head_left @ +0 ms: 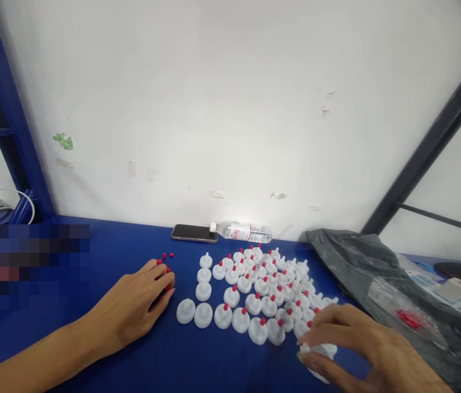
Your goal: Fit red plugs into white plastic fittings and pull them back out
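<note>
Several white plastic caps stand in rows on the blue table, most with a small red plug on top; a few at the left of the rows have none. My left hand rests palm down over a small heap of loose red plugs, fingertips touching them. My right hand is at the front right, fingers closed on a white cap just off the rows.
A phone and a lying water bottle sit by the white wall. A grey plastic bag with red plugs inside lies to the right. Blue and dark frame posts stand at both sides. A blurred patch covers the left.
</note>
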`<state>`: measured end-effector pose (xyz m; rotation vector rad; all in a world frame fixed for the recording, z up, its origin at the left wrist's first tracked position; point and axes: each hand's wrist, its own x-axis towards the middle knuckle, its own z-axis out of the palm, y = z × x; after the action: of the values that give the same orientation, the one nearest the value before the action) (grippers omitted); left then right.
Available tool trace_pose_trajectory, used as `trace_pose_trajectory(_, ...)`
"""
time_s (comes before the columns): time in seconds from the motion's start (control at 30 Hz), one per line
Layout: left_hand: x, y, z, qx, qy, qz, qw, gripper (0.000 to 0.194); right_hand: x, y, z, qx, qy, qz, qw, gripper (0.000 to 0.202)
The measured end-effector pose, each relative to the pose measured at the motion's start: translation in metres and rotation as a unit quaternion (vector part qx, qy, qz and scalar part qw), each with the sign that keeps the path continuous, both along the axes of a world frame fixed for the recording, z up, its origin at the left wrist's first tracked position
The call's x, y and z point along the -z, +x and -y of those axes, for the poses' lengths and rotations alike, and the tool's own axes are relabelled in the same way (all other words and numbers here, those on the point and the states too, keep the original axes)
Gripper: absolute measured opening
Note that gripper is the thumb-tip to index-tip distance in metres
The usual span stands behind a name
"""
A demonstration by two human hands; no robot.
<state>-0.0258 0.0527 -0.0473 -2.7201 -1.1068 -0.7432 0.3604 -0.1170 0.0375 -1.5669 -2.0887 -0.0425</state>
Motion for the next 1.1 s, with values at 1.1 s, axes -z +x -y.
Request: trace_pose_trajectory(1.1,-0.014,-0.001,0.005,-0.047,0.022,0.026,0.998,0.038,-0.009,0.007,-0.011,0.23,-0.143,-0.014,0.963,0.019)
